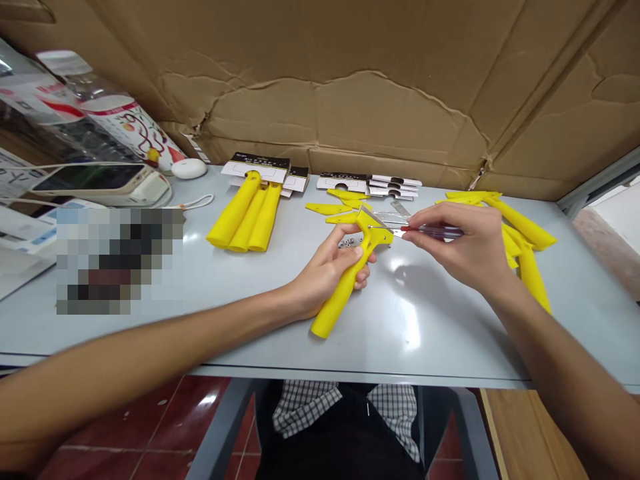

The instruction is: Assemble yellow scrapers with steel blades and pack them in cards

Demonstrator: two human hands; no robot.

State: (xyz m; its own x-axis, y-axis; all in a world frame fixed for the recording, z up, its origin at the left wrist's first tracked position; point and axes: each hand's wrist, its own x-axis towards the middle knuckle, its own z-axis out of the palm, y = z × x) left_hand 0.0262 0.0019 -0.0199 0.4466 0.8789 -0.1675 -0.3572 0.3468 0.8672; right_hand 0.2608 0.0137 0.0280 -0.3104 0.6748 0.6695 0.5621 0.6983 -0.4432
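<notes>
My left hand [330, 270] is closed around the handle of a yellow scraper [344, 293], held at a slant above the table with its wide head up. In my right hand [463, 240] is a screwdriver [440, 231] with a clear handle and a red collar. Its thin shaft points left, and the tip meets a screw spot on the scraper's head. Behind my left hand lie small metal screws [346, 243], partly hidden. Loose flat yellow pieces [327, 209] rest just beyond the scraper's head, and a small metal blade [400, 208] lies near my right fingertips.
Several yellow handles with cards [245, 213] lie at left. Folded black-and-white cards [343, 181] sit at the back by the cardboard wall [350, 120]. More yellow parts [533, 273] are piled at right. Bottles [115, 110] and a phone [90, 181] stand far left.
</notes>
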